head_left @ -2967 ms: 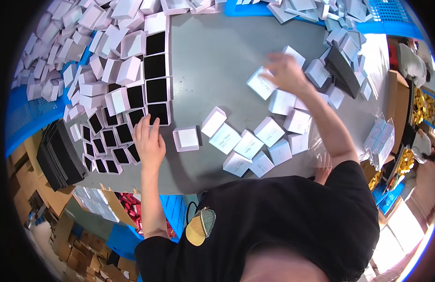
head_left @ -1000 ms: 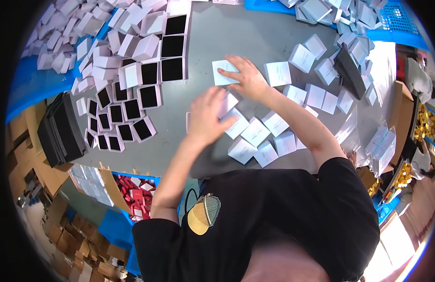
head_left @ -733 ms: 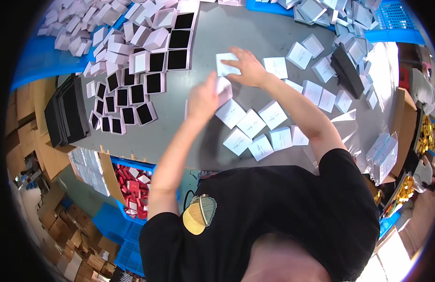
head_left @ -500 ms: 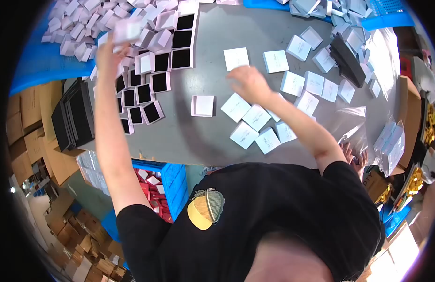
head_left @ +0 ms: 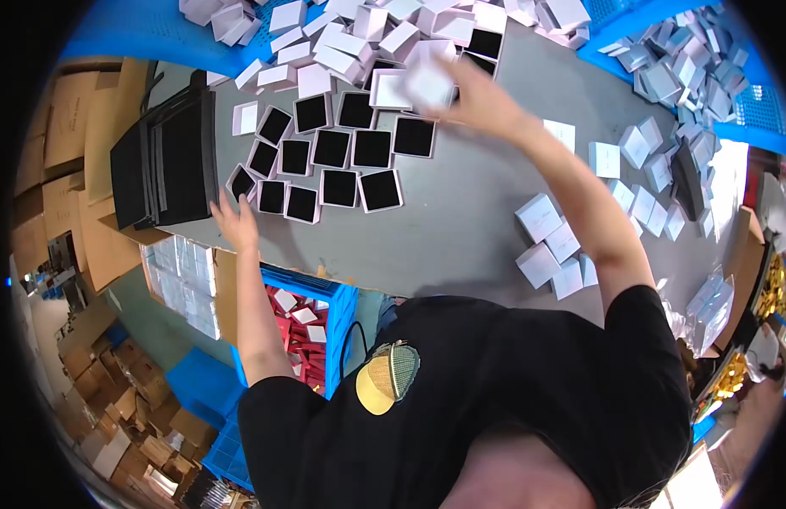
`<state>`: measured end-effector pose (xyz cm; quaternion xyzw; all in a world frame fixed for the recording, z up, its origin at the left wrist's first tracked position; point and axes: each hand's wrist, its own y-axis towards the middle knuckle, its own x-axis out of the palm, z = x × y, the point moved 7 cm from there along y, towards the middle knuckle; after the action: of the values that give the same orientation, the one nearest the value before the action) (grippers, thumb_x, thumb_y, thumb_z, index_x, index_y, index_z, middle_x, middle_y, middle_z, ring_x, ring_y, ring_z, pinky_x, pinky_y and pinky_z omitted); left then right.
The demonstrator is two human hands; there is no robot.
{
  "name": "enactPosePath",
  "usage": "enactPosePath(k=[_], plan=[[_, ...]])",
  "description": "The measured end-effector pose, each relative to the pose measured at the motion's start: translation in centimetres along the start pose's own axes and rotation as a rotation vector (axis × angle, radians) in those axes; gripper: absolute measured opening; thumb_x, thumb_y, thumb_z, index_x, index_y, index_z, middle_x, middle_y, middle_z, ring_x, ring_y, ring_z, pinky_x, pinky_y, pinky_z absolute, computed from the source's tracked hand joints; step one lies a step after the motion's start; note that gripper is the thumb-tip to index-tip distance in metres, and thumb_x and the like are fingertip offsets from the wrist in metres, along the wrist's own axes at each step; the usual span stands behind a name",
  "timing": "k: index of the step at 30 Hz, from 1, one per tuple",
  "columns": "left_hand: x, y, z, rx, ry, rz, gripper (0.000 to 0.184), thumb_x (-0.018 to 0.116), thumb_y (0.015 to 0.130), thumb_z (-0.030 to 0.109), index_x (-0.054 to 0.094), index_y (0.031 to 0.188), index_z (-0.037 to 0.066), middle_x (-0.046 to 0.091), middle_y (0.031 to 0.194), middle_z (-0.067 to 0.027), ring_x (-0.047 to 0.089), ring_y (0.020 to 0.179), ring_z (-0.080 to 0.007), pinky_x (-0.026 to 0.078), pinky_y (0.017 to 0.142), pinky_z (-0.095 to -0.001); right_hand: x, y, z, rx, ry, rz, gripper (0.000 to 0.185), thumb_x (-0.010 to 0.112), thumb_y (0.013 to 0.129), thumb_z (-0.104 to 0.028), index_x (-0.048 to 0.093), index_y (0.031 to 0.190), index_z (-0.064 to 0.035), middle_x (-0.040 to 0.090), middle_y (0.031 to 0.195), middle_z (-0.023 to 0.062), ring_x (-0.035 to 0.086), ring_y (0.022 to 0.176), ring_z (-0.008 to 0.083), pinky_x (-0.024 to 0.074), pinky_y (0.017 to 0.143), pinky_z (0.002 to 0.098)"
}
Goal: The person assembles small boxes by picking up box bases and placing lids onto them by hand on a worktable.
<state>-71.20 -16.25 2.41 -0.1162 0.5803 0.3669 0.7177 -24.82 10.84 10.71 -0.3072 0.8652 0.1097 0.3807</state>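
My right hand is over the far side of the table with its fingers on a white box piece, blurred by motion. Below and left of it lie several open box bases with black inserts. One white open box sits right beside the held piece. At the near left edge of these bases is my left hand, fingers spread and nothing in it. It is close to a small black-lined base and a stack of black foam sheets.
White boxes heap up at the back. Printed white lids lie on the right, near a blue crate of more boxes. A plastic-wrapped bundle sits far right. Below the table edge stands a blue crate holding red and white pieces.
The view has swung left. My left hand has come down from the box pile and no longer holds a white box. My right hand has moved from the lids to the boxes at the back.
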Motion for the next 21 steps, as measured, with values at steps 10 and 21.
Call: enactPosePath(k=[10,21], plan=[[10.6,-2.5,5.2,0.007,0.312,-0.363,0.062,0.037,0.1,0.055,0.028,0.155,0.028,0.026,0.156,-0.0293,0.022,0.139,-0.0586,0.02,0.116,-0.0593,-1.7,-1.2,1.9,-0.064,-0.157,0.526,0.045,0.07,0.087,-0.026,0.059,0.127,-0.0099,0.056,0.132,0.0217,0.052,0.123,0.0394,0.0406,0.105,0.0476],[9.8,-17.5,26.6,0.283,0.179,-0.469,0.064,0.05,0.097,0.045,0.032,0.154,0.023,0.02,0.157,-0.028,0.021,0.139,-0.0601,0.032,0.102,-0.0717,-5.6,-19.7,19.7,0.378,-0.044,0.538,0.04,0.047,0.086,0.004,0.068,0.118,-0.009,0.057,0.133,0.0181,0.054,0.123,0.037,0.0418,0.104,0.0457]])
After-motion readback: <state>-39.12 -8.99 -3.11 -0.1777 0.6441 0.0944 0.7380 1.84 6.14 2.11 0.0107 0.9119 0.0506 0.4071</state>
